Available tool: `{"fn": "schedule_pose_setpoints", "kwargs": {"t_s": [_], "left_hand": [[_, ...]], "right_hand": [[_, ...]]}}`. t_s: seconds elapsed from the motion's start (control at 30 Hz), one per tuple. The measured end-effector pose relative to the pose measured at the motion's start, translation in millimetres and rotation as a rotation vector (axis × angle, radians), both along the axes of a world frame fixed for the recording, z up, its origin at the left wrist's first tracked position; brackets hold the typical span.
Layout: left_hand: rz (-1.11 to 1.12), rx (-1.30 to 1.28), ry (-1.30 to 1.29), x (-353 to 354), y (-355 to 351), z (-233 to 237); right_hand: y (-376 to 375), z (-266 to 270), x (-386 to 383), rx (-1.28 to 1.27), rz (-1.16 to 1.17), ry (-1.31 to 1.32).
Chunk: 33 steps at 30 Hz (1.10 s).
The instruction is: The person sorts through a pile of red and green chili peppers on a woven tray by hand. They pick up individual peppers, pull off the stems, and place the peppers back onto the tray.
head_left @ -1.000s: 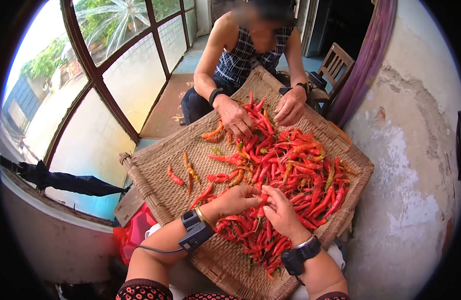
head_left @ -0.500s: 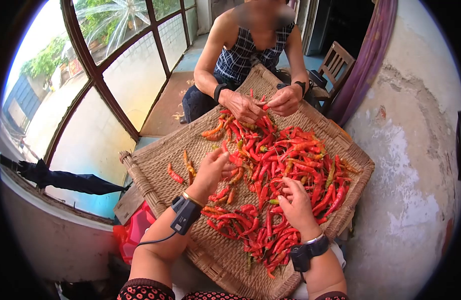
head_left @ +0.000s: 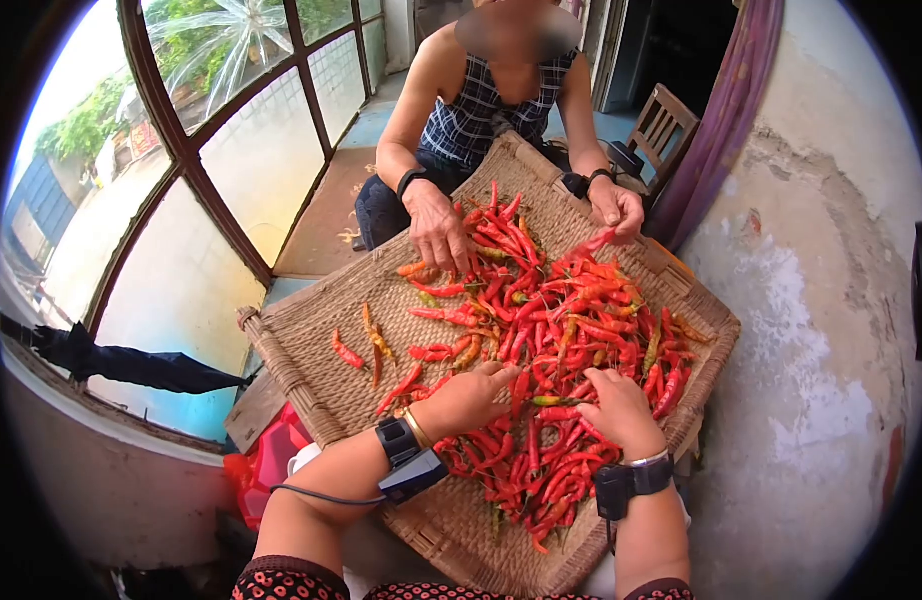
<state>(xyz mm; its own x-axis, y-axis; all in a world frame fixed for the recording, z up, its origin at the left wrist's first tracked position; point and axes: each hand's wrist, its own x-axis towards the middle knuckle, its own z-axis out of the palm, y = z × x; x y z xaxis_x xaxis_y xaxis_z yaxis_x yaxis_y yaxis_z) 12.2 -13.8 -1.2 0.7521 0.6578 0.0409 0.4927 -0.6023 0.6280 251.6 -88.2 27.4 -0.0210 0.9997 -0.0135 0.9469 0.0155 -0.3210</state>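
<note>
Red chili peppers point(head_left: 541, 320) lie heaped on a woven tray point(head_left: 311, 310). My left hand point(head_left: 468, 400) rests over the lower left of the heap, its fingers slightly apart and pointing right, with no pepper visible in them. On the right of the heap, my right hand point(head_left: 623, 412) touches the peppers, thumb and fingers apart, near a yellow-green pepper point(head_left: 559, 401). Several orange and red peppers point(head_left: 374, 333) lie apart on the left of the weave.
Across the tray sits another person point(head_left: 501, 100), one hand on the heap and the other holding a red pepper. A wooden chair point(head_left: 663, 130) stands behind. Left are a window frame, a folded black umbrella point(head_left: 151, 364) and a red bag point(head_left: 271, 465); a wall is on the right.
My left hand has moved right and down onto the heap, and my right hand slightly right. The other person's hands have moved apart, one carrying a pepper right.
</note>
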Motion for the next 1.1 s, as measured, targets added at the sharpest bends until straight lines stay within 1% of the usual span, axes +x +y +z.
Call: {"fn": "schedule_pose_setpoints", "kwargs": {"t_s": [0.07,0.13,0.17,0.2,0.23,0.27,0.3,0.37,0.4,0.43,0.47,0.5,0.53,0.6,0.63,0.67,0.73,0.77,0.83,0.87,0.93,0.97,1.0,1.03,1.07,1.1], "left_hand": [[0.022,0.0,0.095,0.7,-1.6,-6.7],[0.003,0.035,0.094,0.5,-0.2,-11.3],[-0.013,0.074,0.094,0.7,1.4,-12.7],[-0.035,0.028,0.129,0.9,3.3,-6.6],[-0.036,0.033,0.132,0.7,3.3,-4.5],[-0.035,0.048,0.133,0.7,4.7,-4.7],[-0.036,0.128,0.082,-0.2,4.7,-11.4],[-0.044,0.141,0.096,1.8,1.5,-16.5],[-0.038,0.17,0.109,2.7,1.8,-14.8],[-0.032,0.124,0.166,3.4,-0.6,-7.7],[-0.032,0.137,0.162,3.6,-1.0,-13.1],[-0.052,0.151,0.154,3.4,0.8,-22.7],[-0.067,0.174,0.146,3.4,4.7,-21.9],[-0.173,0.206,0.286,-0.2,7.5,-12.7],[-0.171,0.192,0.253,-1.8,7.1,-10.8],[-0.178,0.117,0.345,-2.5,7.4,-7.2],[-0.082,0.056,0.13,-2.3,0.1,6.8],[-0.079,0.063,0.132,-0.5,-2.2,8.4],[-0.115,0.073,-0.126,3.8,-6.5,9.7],[-0.114,0.079,-0.125,5.7,-6.6,10.3],[-0.258,-0.104,-0.115,8.9,-7.6,8.0],[-0.261,-0.124,-0.113,10.0,-7.1,-0.2],[-0.261,-0.126,-0.113,10.2,-8.0,1.0],[-0.231,-0.231,-0.171,10.2,-9.9,3.6],[-0.202,-0.335,-0.229,9.9,-11.8,6.8],[-0.201,-0.336,-0.23,9.6,-11.8,13.0]], "right_hand": [[3.1,-4.5,-6.3,-0.01,0.082,-0.001],[8.3,-2.1,-10.9,-0.071,0.072,-0.009],[12.1,-6.9,-10.3,-0.155,0.127,0.158],[11.9,-11.8,-10.3,-0.248,0.174,0.332],[11.3,-14.0,-10.6,-0.253,0.212,0.33],[11.6,-17.9,-10.8,-0.253,0.197,0.265],[11.4,-17.6,-12.3,-0.232,0.195,0.253],[10.5,-21.9,-14.4,-0.209,0.189,0.243],[13.4,-27.8,-14.0,-0.272,0.272,0.212],[17.7,-30.2,-14.0,-0.328,0.356,0.177],[14.9,-31.8,-18.5,-0.3,0.359,0.201],[12.5,-39.1,-21.7,-0.305,0.347,0.162],[12.9,-43.8,-24.6,-0.301,0.339,0.121],[13.0,-41.6,-28.5,-0.265,0.336,0.119],[13.4,-38.8,-28.0,-0.264,0.342,0.161],[14.1,-45.0,-26.0,-0.212,0.36,0.2],[12.9,-28.3,-31.0,-0.152,0.327,0.308],[11.4,-21.4,-33.3,-0.145,0.33,0.309],[8.5,-8.9,-38.0,-0.056,0.291,0.489],[7.6,-3.7,-40.4,-0.05,0.294,0.489],[4.7,3.6,-44.1,0.009,0.239,0.724],[3.4,6.2,-44.5,0.008,0.239,0.724],[2.3,8.4,-44.8,-0.035,0.174,0.824],[1.6,10.0,-44.8,-0.08,0.109,0.922],[1.3,11.2,-44.7,-0.082,0.109,0.922],[1.2,12.4,-44.1,-0.11,0.051,1.015]]}}
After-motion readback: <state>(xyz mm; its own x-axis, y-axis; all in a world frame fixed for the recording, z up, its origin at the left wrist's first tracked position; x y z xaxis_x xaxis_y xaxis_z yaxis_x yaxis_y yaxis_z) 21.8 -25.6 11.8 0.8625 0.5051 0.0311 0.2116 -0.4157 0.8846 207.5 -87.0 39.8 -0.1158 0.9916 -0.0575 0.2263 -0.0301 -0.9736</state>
